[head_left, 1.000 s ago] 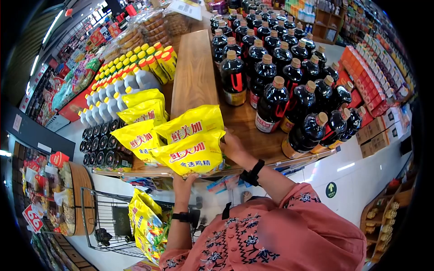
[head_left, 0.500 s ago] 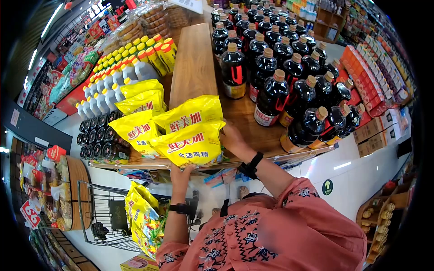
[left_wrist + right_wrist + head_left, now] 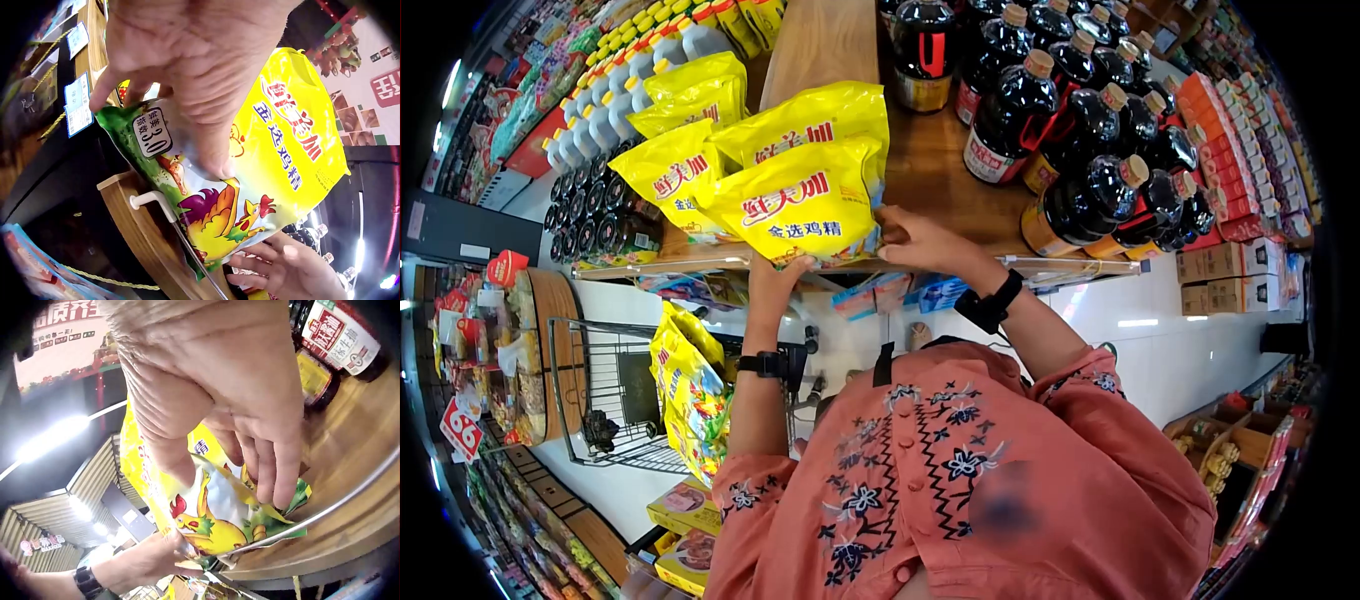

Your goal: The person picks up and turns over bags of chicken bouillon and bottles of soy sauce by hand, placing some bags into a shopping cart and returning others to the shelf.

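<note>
Together, left hand [image 3: 772, 282] and right hand [image 3: 917, 240] pinch glossy, crinkled yellow pouch [image 3: 795, 200] on wooden shelf [image 3: 940, 185]

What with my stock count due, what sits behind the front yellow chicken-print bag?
More yellow plastic bags stand behind, on the wooden shelf; whatever lies behind those is covered.

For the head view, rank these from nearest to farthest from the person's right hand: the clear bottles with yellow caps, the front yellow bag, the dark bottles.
1. front yellow bag: the right hand pinches its lower corner.
2. dark bottles: on the shelf, just right of the hand.
3. clear bottles: far left of the shelf, beyond the bag.
</note>
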{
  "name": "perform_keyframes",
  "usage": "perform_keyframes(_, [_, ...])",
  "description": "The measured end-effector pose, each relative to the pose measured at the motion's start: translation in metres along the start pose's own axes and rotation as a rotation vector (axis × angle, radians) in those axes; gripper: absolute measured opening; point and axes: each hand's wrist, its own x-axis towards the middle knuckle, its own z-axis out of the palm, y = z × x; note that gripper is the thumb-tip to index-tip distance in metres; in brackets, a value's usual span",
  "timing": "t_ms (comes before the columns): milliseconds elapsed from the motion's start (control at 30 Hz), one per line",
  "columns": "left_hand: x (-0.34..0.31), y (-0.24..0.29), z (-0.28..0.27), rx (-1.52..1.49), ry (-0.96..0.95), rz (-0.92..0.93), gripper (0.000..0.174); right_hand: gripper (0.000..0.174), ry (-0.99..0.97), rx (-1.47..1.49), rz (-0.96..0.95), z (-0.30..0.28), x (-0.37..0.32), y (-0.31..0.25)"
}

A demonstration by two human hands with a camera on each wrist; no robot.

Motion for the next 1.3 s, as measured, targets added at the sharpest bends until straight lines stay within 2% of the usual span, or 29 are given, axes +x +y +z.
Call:
perform_keyframes(67, [-0.003, 0.010, 0.002, 0.019, 0.014, -0.038, 0.044, 0.069, 0.058, -0.074, -0.118, 0.012, 0.004, 0.007])
perform_keyframes(100, [-0.002, 0.004, 0.003, 0.053, 0.043, 0.009, 0.042, 0.069, 0.092, -0.113, -0.178, 0.017, 0.007, 0.007])
perform_keyframes(200, [-0.001, 0.005, 0.006, 0.052, 0.073, 0.031, 0.042, 0.066, 0.227, -0.291, -0.036, 0.031, 0.015, -0.006])
perform_keyframes(300, [0.000, 0.006, 0.009, 0.056, 0.102, 0.015, 0.043, 0.064, 0.273, -0.306, -0.091, 0.029, 0.016, -0.009])
perform_keyframes(400, [0.004, -0.010, 0.004, 0.015, 0.020, -0.027, 0.043, 0.062, 0.297, -0.340, -0.121, 0.026, 0.012, -0.016])
perform_keyframes(500, [0.006, -0.020, -0.002, 0.021, -0.027, -0.016, 0.050, 0.069, 0.282, -0.314, -0.125, 0.026, 0.012, -0.010])
perform_keyframes(633, [-0.002, -0.028, -0.004, -0.032, 0.013, 0.030, 0.065, 0.069, 0.312, -0.348, -0.134, 0.032, 0.009, -0.005])
perform_keyframes(733, [-0.001, -0.024, -0.003, 0.048, 0.001, 0.041, 0.063, 0.066, 0.324, -0.286, -0.136, 0.037, 0.010, 0.003])
perform_keyframes(767, [0.000, -0.023, -0.001, 0.138, 0.051, 0.065, 0.056, 0.066, 0.312, -0.254, -0.152, 0.037, 0.013, 0.008])
perform_keyframes(867, [0.002, -0.014, 0.005, 0.019, 0.084, -0.096, 0.046, 0.064, 0.316, -0.260, -0.191, 0.030, 0.018, 0.010])
perform_keyframes(900, [0.000, -0.013, 0.009, 0.016, 0.124, -0.033, 0.041, 0.063, 0.320, -0.277, -0.198, 0.028, 0.017, 0.009])
perform_keyframes(1000, [0.007, -0.027, 0.005, 0.088, 0.077, 0.041, 0.042, 0.061, 0.292, -0.184, -0.245, 0.027, 0.017, 0.007])
perform_keyframes(1033, [0.007, -0.024, 0.002, 0.073, 0.018, 0.013, 0.044, 0.060, 0.294, -0.165, -0.152, 0.027, 0.015, 0.006])
perform_keyframes(1167, [0.002, -0.011, -0.008, 0.112, 0.014, -0.037, 0.051, 0.065, 0.251, -0.199, -0.069, 0.026, 0.018, 0.014])
perform_keyframes(1300, [0.003, -0.016, -0.017, -0.010, 0.029, 0.124, 0.059, 0.069, 0.355, -0.190, -0.045, 0.031, 0.007, 0.003])
